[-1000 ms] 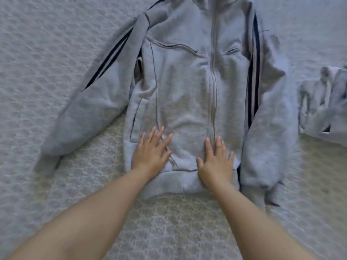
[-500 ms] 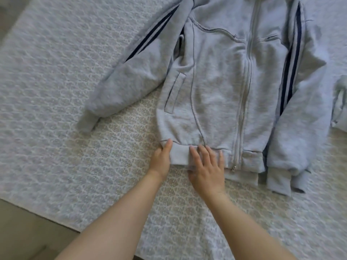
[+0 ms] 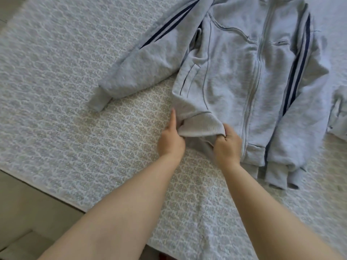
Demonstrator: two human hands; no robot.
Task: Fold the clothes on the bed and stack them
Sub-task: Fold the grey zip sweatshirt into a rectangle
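Since the grey zip jacket is thick fleece, we judge it soft, limp and fairly light: it will sag wherever unsupported, so the ribbed hem and the seams are our best holds. It lies face up on the bed, filling the upper right of the frame, zip closed, one striped sleeve splayed toward upper centre-left, the other folded down along the right edge of the body. Our left hand pinches the lower-left hem corner, thumb up along the fabric edge; our right hand grips the same hem just beside it, fingers curled under the rib. That corner is lifted off the cover, between both hands at frame centre. More grey clothing sits at the right edge, near the jacket.
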